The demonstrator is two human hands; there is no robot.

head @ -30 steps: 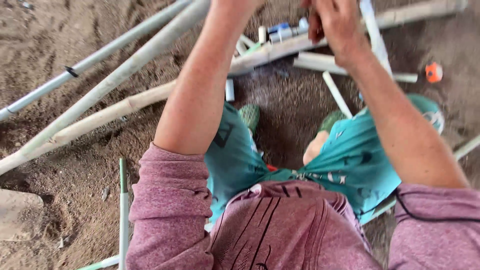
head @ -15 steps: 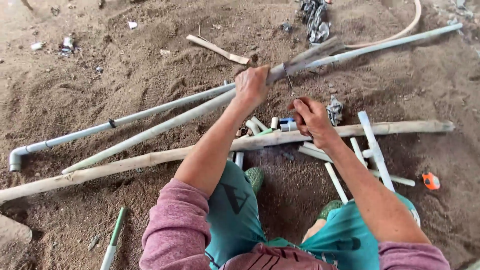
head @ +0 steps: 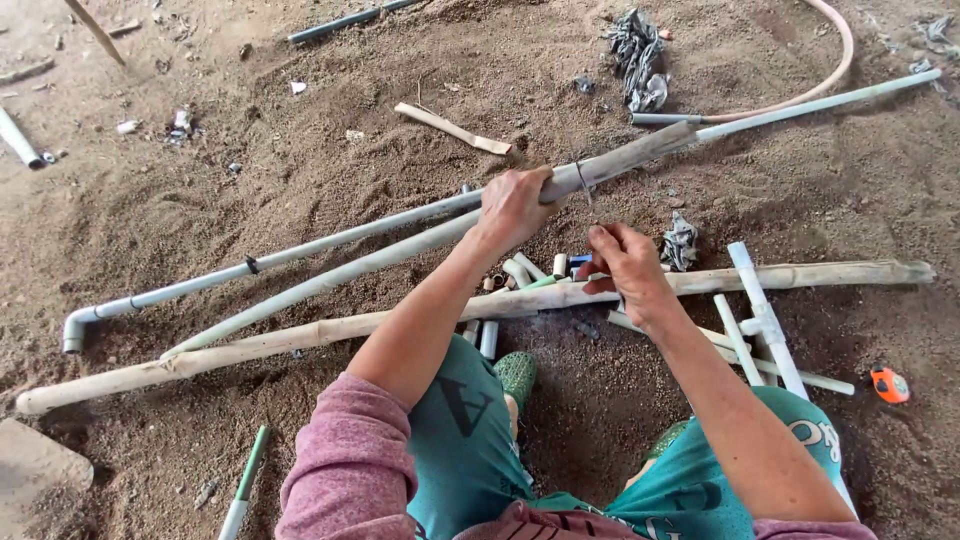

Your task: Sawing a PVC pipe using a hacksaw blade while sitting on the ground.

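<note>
Long grey pipe lies slanted across the sandy floor, far end raised toward the upper right. Left hand wraps it near that end, fingers closed tight round the pipe. Thin wire loops the pipe just right of the left hand.

Right hand sits just below and right of the left hand, fingers pinched together on something small; cannot tell what, too small.

Second grey pipe with elbow runs beside the first, elbow end at far left. Bamboo pole lies across below both hands, left to right. Short pipe offcuts are heaped between the hands and the pole. White pipe pieces lie crossed at right, near the right forearm. Orange tape measure sits at the right edge, well apart. Wood scrap and crumpled grey rag lie farther up. Tan hose curves at top right. Person crouches, teal shorts, pink sleeves.
</note>
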